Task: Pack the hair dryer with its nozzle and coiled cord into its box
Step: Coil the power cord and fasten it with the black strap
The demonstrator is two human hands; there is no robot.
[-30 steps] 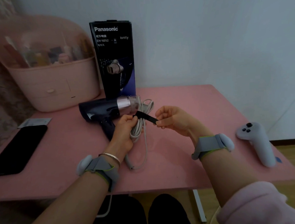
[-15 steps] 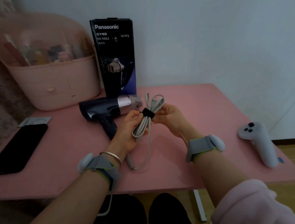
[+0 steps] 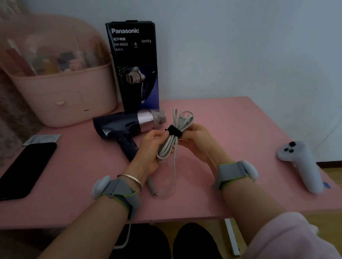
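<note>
We are holding the coiled cord [image 3: 173,138] above the pink surface [image 3: 234,114], our left hand [image 3: 150,148] and right hand [image 3: 195,137] both closing around the bundle at its black strap [image 3: 173,130]. The hair dryer [image 3: 125,125] is lying just behind our hands, and its box [image 3: 133,66] is standing upright behind it.
</note>
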